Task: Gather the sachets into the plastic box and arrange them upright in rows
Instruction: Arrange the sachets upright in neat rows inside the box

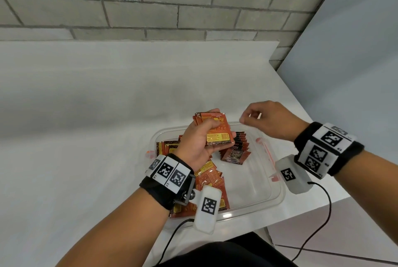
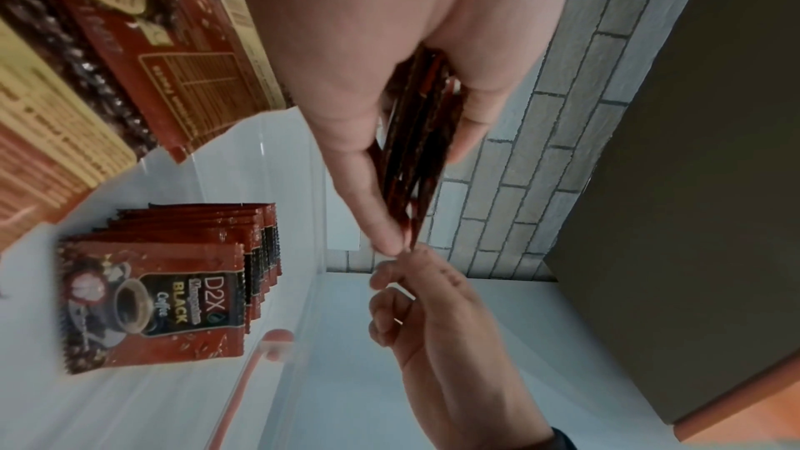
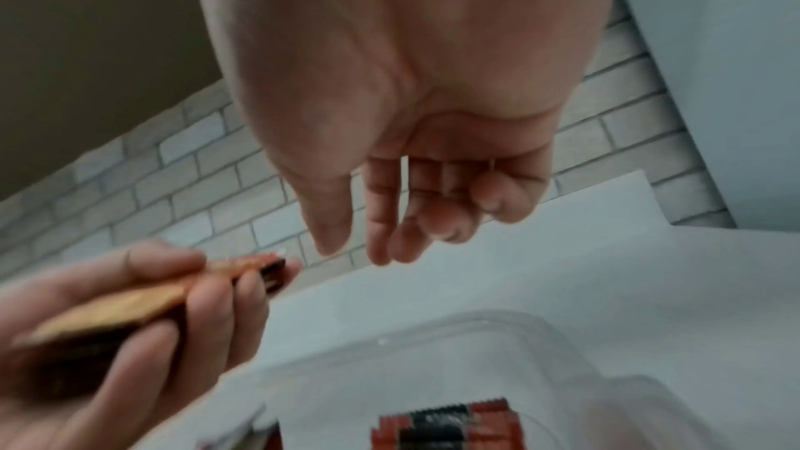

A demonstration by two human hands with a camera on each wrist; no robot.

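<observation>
A plain indoor work corner, of a kind that cannot be told for sure

A white table [image 1: 107, 126] stands against a wall of grey painted brick [image 1: 150, 4], with a smooth pale panel [image 1: 355, 51] at the right and a strip of tiled floor [image 1: 344, 253] below the table's edge. A clear plastic box [image 1: 258, 202] of coffee sachets [image 1: 234, 152] sits on it, and marker-tagged wristbands [image 1: 170, 172] with cabled cameras suggest a recording setup.
</observation>
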